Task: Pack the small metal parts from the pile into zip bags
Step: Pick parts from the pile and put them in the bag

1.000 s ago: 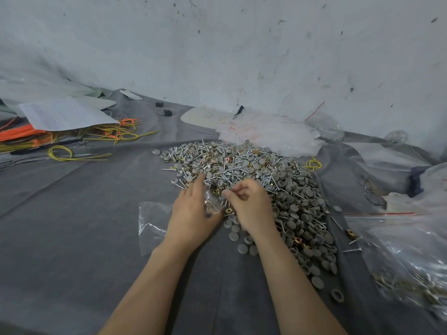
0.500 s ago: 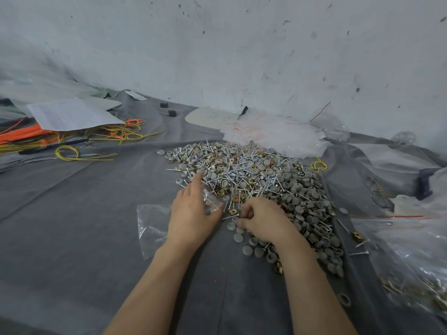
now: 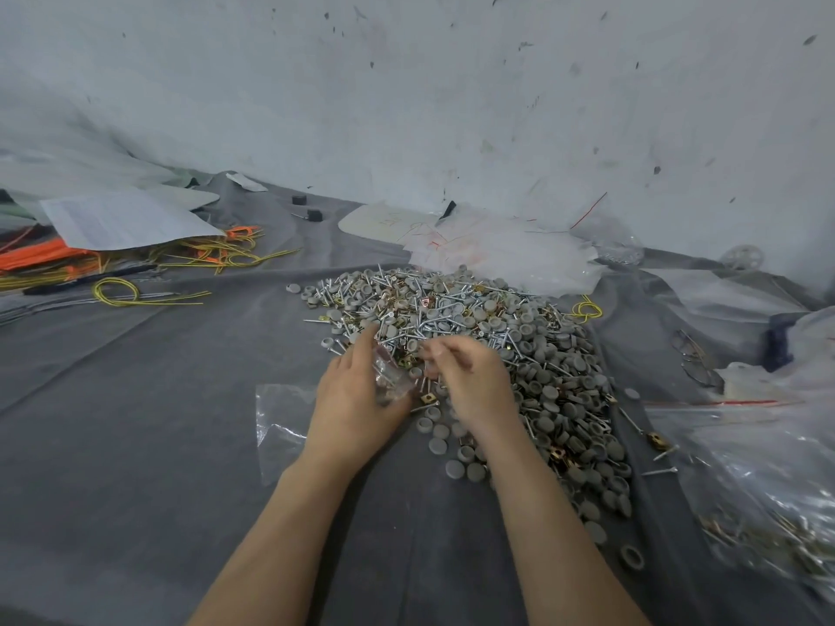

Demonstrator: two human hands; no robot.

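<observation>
The left hand (image 3: 352, 399) grips a small clear bag (image 3: 391, 381) at the pile's near edge. The right hand (image 3: 474, 386) is curled just beside the bag's mouth; whether it pinches a part is too blurred to tell. The pile (image 3: 497, 318) sits right of middle on the cloth (image 3: 135, 445). This looks like filling: next, feed parts in without spilling. A spare bag (image 3: 278, 413) lies under the left wrist, with filled bags (image 3: 768, 512) at the right edge.

The right hand (image 3: 472, 384) has risen from the pile's (image 3: 542, 354) near edge, its fingers bunched beside the zip bag (image 3: 391, 377) that the left hand (image 3: 352, 399) holds.
</observation>
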